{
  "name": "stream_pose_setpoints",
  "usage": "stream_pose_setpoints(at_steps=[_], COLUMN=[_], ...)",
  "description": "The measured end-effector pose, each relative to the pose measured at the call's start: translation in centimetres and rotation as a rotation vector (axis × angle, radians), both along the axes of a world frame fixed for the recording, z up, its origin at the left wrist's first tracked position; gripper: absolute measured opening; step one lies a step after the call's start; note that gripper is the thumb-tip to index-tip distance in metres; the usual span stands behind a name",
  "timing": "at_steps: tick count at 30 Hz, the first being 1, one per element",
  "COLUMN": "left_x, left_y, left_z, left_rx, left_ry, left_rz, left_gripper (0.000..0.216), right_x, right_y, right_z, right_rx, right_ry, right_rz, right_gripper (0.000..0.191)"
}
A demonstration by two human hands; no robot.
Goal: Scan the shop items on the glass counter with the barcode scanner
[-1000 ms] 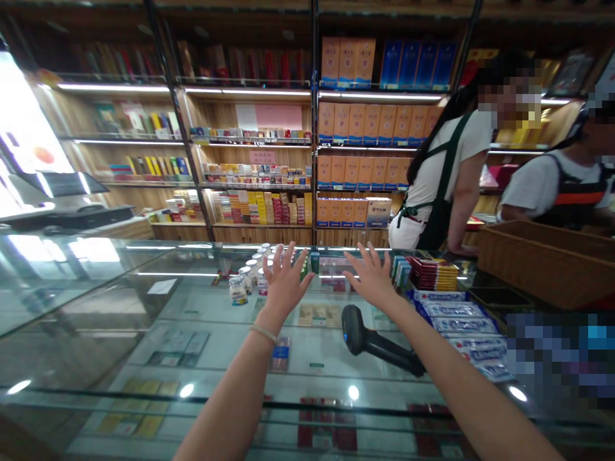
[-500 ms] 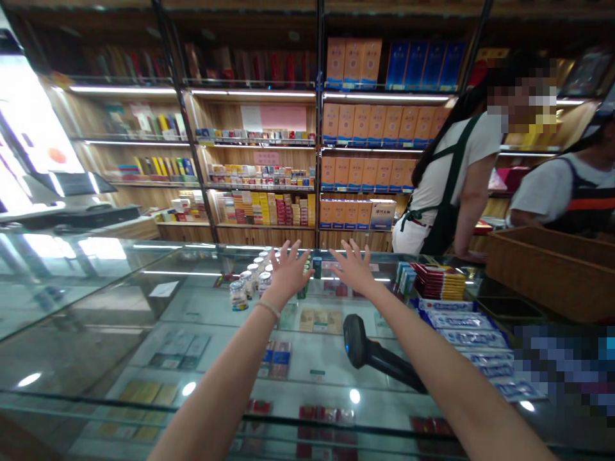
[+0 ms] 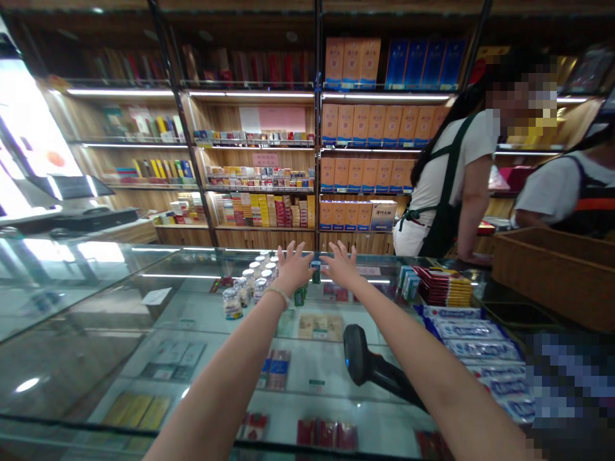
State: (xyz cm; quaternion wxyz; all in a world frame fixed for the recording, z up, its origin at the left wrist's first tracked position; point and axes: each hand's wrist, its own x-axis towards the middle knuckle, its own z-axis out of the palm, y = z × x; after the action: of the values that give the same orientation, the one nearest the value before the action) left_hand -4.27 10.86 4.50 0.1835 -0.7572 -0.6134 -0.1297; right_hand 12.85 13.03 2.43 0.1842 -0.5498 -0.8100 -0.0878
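Note:
Both arms reach forward over a glass counter point(image 3: 221, 400). My left hand point(image 3: 293, 272), fingers spread, is beside rows of small white-capped jars point(image 3: 232, 304) and partly covers some green packs point(image 3: 300, 295). A small dark teal pack point(image 3: 316, 271) stands between the two hands; whether either touches it I cannot tell. My right hand point(image 3: 341, 266) has its fingers apart and holds nothing. Below my right forearm lies a black barcode scanner point(image 3: 358, 355) on the glass. Boxed goods show through the counter top.
Right on the counter are red and yellow packs point(image 3: 444, 287), blue-white wrapped packages point(image 3: 475, 330) and a wooden box point(image 3: 552, 272). A person in a dark apron point(image 3: 451, 179) stands behind it; another person point(image 3: 552, 186) is farther right. Shelves of orange boxes point(image 3: 369, 121) line the back.
My hands have come closer together around the small teal pack, the left moving right and the right moving left. The fingers of both stay spread.

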Motion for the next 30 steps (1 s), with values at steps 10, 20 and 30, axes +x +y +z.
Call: stream_pose_setpoints(at_steps=[10, 20, 30], left_x=[0.2, 0.9, 1.5], left_y=[2.0, 1.5, 0.5], left_z=[-1.0, 0.1, 0.4], left_rx=[-0.038, 0.0, 0.061], left_ry=[0.018, -0.033, -0.044], left_rz=[-0.002, -0.003, -0.072], left_gripper=[0.031, 0.015, 0.006], right_x=[-0.9, -1.5, -0.8], right_y=[1.0, 1.0, 0.6], right_z=[-1.0, -0.9, -0.6], right_rx=[0.033, 0.094, 0.122], right_ry=[0.003, 0.044, 0.04], right_rz=[0.038, 0.044, 0.06], right_gripper=[0.034, 0.021, 0.015])
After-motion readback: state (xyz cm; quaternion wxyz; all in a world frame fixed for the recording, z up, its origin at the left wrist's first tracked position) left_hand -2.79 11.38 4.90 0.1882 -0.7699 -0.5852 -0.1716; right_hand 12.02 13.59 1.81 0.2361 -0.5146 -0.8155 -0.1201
